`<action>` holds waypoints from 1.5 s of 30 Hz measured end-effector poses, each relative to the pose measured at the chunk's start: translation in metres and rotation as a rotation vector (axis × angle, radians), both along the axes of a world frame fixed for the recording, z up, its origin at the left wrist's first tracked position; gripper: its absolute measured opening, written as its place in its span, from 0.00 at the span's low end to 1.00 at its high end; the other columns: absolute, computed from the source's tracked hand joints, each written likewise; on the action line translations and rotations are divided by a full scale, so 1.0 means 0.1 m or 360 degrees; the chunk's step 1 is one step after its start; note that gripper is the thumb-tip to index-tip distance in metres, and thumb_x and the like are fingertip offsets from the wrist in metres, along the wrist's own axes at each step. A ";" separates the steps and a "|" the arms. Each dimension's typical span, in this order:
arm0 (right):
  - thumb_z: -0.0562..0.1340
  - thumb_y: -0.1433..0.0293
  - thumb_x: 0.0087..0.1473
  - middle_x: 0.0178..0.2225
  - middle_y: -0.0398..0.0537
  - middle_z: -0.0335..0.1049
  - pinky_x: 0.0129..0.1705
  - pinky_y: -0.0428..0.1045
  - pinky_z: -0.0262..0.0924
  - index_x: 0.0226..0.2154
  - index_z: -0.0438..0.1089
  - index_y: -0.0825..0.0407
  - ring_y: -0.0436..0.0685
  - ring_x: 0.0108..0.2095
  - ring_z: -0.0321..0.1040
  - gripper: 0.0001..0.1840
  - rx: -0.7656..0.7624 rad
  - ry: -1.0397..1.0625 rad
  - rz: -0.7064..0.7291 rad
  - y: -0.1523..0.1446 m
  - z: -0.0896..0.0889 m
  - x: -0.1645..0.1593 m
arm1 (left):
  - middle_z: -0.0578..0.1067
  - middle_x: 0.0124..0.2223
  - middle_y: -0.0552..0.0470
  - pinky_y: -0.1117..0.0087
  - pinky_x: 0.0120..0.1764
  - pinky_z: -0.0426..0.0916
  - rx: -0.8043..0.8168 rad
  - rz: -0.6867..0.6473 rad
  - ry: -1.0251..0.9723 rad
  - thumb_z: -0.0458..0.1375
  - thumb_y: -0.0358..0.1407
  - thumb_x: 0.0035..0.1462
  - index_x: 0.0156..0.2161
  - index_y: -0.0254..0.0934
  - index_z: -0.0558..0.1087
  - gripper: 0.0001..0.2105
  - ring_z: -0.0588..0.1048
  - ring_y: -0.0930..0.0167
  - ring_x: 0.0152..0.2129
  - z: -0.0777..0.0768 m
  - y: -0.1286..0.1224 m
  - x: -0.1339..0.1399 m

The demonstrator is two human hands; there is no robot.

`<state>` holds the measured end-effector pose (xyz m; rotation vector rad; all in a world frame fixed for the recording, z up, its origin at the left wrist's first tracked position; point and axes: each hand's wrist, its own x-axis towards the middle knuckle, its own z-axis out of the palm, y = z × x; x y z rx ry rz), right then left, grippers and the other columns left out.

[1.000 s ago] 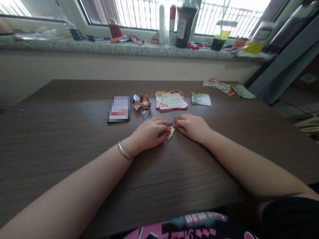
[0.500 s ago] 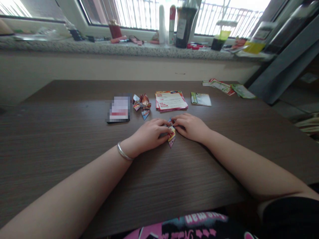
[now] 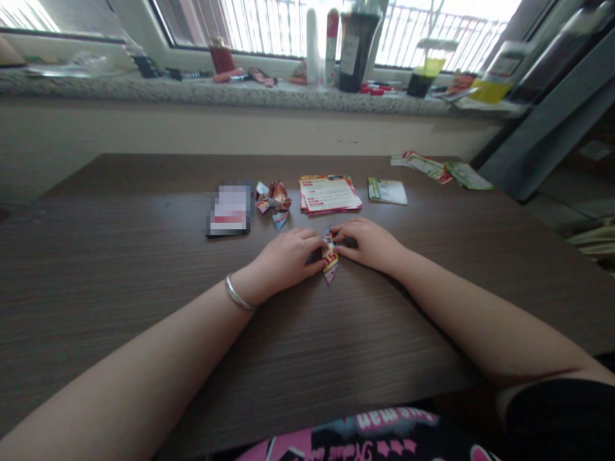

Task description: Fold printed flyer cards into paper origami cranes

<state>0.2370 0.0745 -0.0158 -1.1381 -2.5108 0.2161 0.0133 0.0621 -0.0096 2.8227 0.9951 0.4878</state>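
A narrow piece of folded printed paper [image 3: 330,261], pointed at its near end, lies on the table between my hands. My left hand [image 3: 291,255], with a silver bangle at its wrist, holds the paper's left edge between curled fingers and thumb. From the right, my right hand [image 3: 368,242] pinches the paper's upper right edge. Beyond them sits a folded paper figure [image 3: 275,203] with several points, and beside it a stack of printed paper sheets [image 3: 330,194].
A blurred-out flat object [image 3: 229,211] lies left of the folded figure. To the right are a small paper stack [image 3: 388,191] and loose printed strips [image 3: 430,168]. Bottles, including a dark one [image 3: 355,54], line the granite windowsill [image 3: 288,96] behind the brown table [image 3: 120,243].
My left fingers have drawn back slightly to the paper's left edge, so more of its printed face shows. The paper and other objects stay in place.
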 end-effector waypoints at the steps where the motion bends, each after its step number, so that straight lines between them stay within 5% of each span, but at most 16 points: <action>1: 0.64 0.65 0.55 0.48 0.52 0.75 0.53 0.58 0.62 0.36 0.74 0.52 0.59 0.48 0.70 0.08 0.0019 0.0016 0.0020 0.00 -0.01 0.00 | 0.74 0.41 0.46 0.64 0.44 0.70 0.0002 0.0002 0.0001 0.57 0.39 0.60 0.44 0.36 0.74 0.11 0.73 0.65 0.40 0.00 0.00 0.00; 17: 0.58 0.65 0.60 0.47 0.53 0.75 0.52 0.57 0.63 0.38 0.73 0.53 0.61 0.50 0.67 0.11 0.0189 -0.0168 0.0018 -0.09 0.05 -0.07 | 0.74 0.50 0.44 0.60 0.50 0.69 0.0013 -0.0076 -0.0054 0.56 0.38 0.61 0.47 0.37 0.74 0.12 0.72 0.63 0.47 -0.05 0.00 0.00; 25: 0.59 0.61 0.59 0.48 0.53 0.72 0.49 0.55 0.62 0.38 0.73 0.52 0.60 0.48 0.67 0.12 0.0174 -0.0123 -0.0030 -0.08 0.00 -0.05 | 0.76 0.43 0.45 0.62 0.48 0.69 -0.0027 -0.0056 -0.0027 0.55 0.38 0.62 0.43 0.36 0.75 0.10 0.74 0.65 0.43 0.01 0.01 -0.01; 31: 0.59 0.66 0.59 0.38 0.48 0.74 0.45 0.52 0.62 0.37 0.74 0.50 0.56 0.41 0.67 0.09 0.0187 -0.0159 0.0141 -0.07 0.02 0.00 | 0.76 0.45 0.45 0.63 0.46 0.70 0.0083 -0.0033 0.0033 0.56 0.36 0.61 0.43 0.37 0.75 0.09 0.75 0.64 0.43 -0.01 0.01 -0.03; 37: 0.59 0.70 0.58 0.43 0.50 0.75 0.47 0.52 0.63 0.40 0.75 0.53 0.57 0.44 0.68 0.10 0.0390 -0.0276 0.0452 -0.04 0.05 0.07 | 0.76 0.44 0.45 0.62 0.46 0.71 0.0117 -0.0016 0.0107 0.55 0.34 0.61 0.42 0.35 0.74 0.08 0.75 0.64 0.42 0.02 -0.01 -0.01; 45: 0.55 0.68 0.63 0.42 0.51 0.77 0.43 0.51 0.62 0.42 0.73 0.53 0.56 0.43 0.70 0.13 0.0560 -0.0488 0.0516 -0.08 0.12 0.03 | 0.77 0.43 0.45 0.62 0.47 0.70 0.0100 -0.0028 0.0095 0.55 0.34 0.62 0.42 0.35 0.74 0.08 0.75 0.64 0.42 0.06 0.00 -0.01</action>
